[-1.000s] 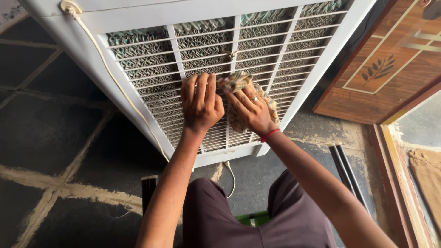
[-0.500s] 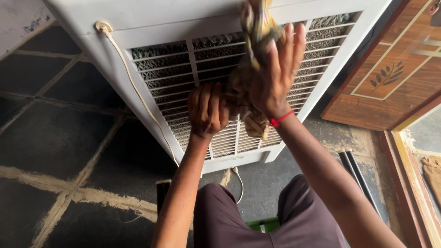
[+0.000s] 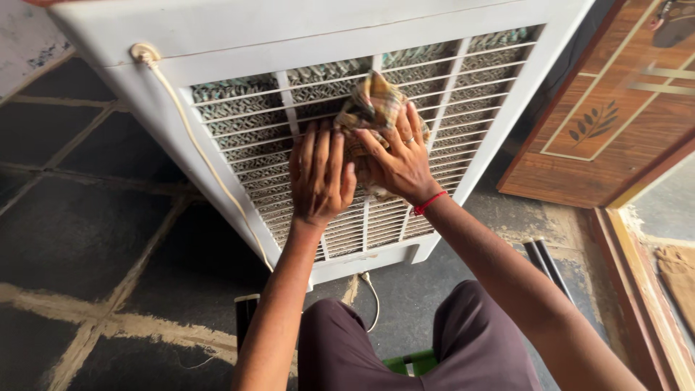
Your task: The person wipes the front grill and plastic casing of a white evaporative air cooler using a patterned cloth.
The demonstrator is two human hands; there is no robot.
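Observation:
A white air cooler (image 3: 217,43) stands before me, its slatted rear grille (image 3: 253,137) showing a grey honeycomb pad behind. My left hand (image 3: 318,177) lies flat on the grille's middle, fingers pointing up. Right beside it, my right hand (image 3: 394,163), with a ring and a red wrist thread, presses a checked brown-and-green cloth (image 3: 373,101) against the slats. The cloth bunches above the fingers and part of it is hidden under the hand.
A white power cord (image 3: 195,152) runs down the cooler's left side to the dark stone floor (image 3: 79,217). A brown wooden door (image 3: 615,108) stands at right, with two dark rods (image 3: 543,261) lying beside its frame. A green stool edge (image 3: 409,360) shows between my legs.
My right hand had lifted the cloth up off the grille half a second ago; it has come back down and presses the cloth on the slats again. The left hand stayed put.

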